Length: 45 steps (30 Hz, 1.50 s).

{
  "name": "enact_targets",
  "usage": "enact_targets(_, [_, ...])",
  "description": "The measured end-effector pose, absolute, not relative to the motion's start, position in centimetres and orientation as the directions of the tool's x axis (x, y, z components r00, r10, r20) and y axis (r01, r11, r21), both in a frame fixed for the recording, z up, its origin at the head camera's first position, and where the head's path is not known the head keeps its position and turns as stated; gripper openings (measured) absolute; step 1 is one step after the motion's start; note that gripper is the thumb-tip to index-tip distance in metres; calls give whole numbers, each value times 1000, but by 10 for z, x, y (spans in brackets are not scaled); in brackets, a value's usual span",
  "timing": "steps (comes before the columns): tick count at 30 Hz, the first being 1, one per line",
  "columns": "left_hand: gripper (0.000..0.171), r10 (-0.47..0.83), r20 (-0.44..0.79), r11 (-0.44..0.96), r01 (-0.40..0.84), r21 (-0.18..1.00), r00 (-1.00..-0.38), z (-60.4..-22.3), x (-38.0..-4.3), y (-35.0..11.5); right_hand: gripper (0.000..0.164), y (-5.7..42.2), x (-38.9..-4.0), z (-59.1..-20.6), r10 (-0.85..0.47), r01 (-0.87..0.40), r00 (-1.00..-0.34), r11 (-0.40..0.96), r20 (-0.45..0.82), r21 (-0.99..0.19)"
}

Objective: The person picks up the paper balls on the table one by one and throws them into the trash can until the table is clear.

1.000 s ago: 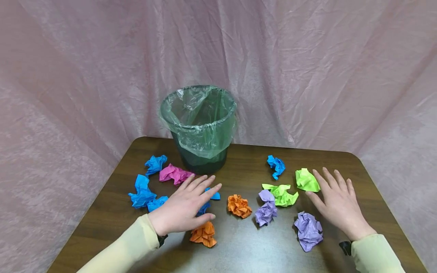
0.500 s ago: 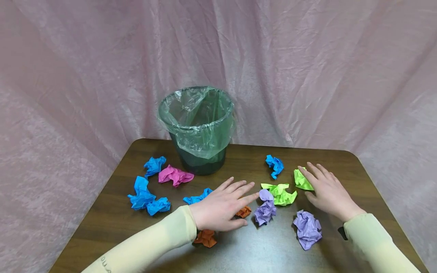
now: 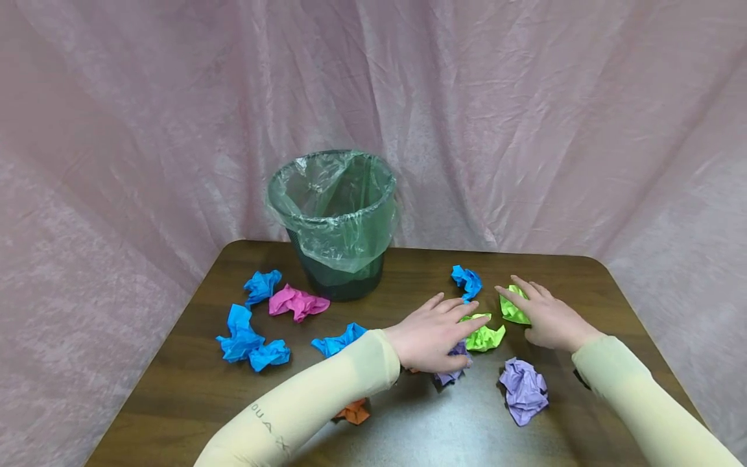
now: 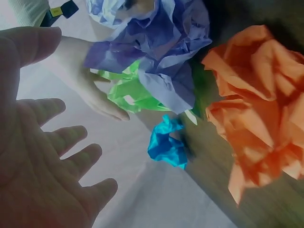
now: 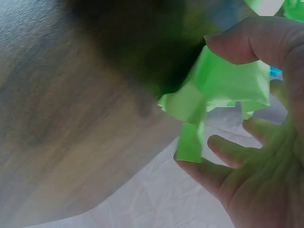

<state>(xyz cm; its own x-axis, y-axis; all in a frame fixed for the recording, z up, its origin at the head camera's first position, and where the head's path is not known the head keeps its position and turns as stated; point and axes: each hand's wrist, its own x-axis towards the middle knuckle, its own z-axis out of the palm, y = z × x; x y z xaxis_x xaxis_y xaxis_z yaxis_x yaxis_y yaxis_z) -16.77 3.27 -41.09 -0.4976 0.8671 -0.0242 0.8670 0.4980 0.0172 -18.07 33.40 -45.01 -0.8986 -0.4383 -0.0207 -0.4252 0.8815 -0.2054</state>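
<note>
With its fingers spread, my left hand (image 3: 434,334) hovers over a crumpled purple paper (image 3: 449,378), partly covering it and a lime green paper (image 3: 489,338). Its palm (image 4: 38,171) holds nothing in the left wrist view. My right hand (image 3: 554,322) is spread over another crumpled green paper (image 3: 511,310). In the right wrist view this green paper (image 5: 232,83) lies between the thumb and the extended fingers; contact is hard to judge. A second purple paper (image 3: 524,391) lies nearer the front, left of the right forearm. One blue paper (image 3: 465,280) sits behind the left fingertips.
A mesh bin (image 3: 344,275) with a green plastic liner stands at the table's back. Left of centre lie several crumpled blue papers (image 3: 239,337) and a pink one (image 3: 297,303). An orange paper (image 3: 354,412) shows beside the left sleeve. A pink curtain (image 3: 438,130) hangs behind.
My left hand has swept rightward from the blue and orange papers to above the purple and green ones. The right hand has shifted left, over the green paper. The papers stay in place.
</note>
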Motion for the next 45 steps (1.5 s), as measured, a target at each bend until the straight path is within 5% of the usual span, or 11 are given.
enact_targets(15, [75,831,-70,556,830,41,-552,-416,-174,52,56,348,-187,-467,-412,-411,-911,900,22,-149])
enact_targets(27, [75,825,-44,564,821,86,-563,-412,-176,39,41,362,-184,-476,-460,-483,-867,870,190,-98])
enact_targets(45, [77,795,107,580,800,155,-597,-378,-179,-1,52,308,-179,-411,-483,-574,-773,808,410,-131])
